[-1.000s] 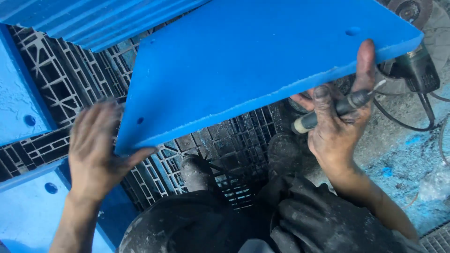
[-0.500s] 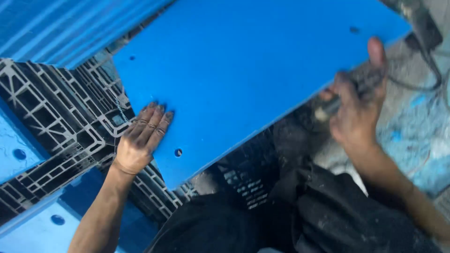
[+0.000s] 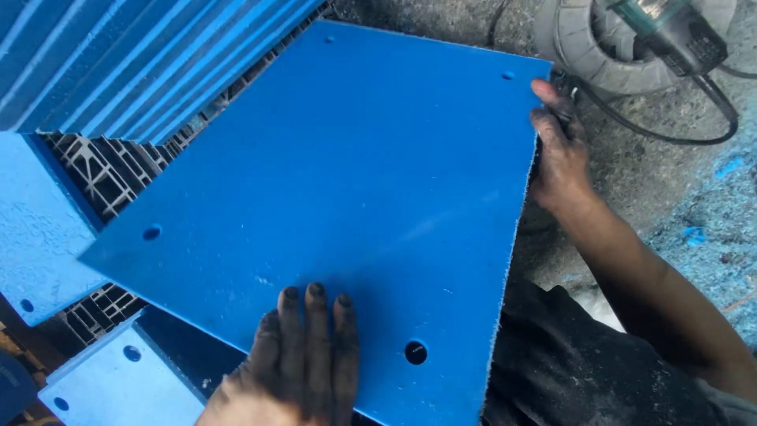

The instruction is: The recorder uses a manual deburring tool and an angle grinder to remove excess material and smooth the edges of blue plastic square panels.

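Both hands are on the big blue plastic panel (image 3: 347, 213). His left hand (image 3: 296, 363) lies flat, fingers together and stretched out, pressing down on the panel's near edge, just beside one of its round drilled holes (image 3: 415, 352). His right hand (image 3: 558, 150) is curled round the far right edge near the corner, fingers hooked under so I cannot tell what, if anything, sits in the palm.

That panel rests tilted across a black lattice pallet (image 3: 110, 170), covering most of it, with its left corner jutting over a paler blue slab (image 3: 35, 229). Holes already show at several corners, so the drilling of this sheet looks done; what is left, to my eye, is settling it square, since it sits skewed to the ribbed blue sheet (image 3: 134, 55) at the pallet's far left corner. Another pale blue piece (image 3: 118, 386) lies at the near left. Beyond the right hand, on the gritty grey floor (image 3: 678, 197), a power tool (image 3: 670, 31) with its black cable (image 3: 670, 134) lies untouched.
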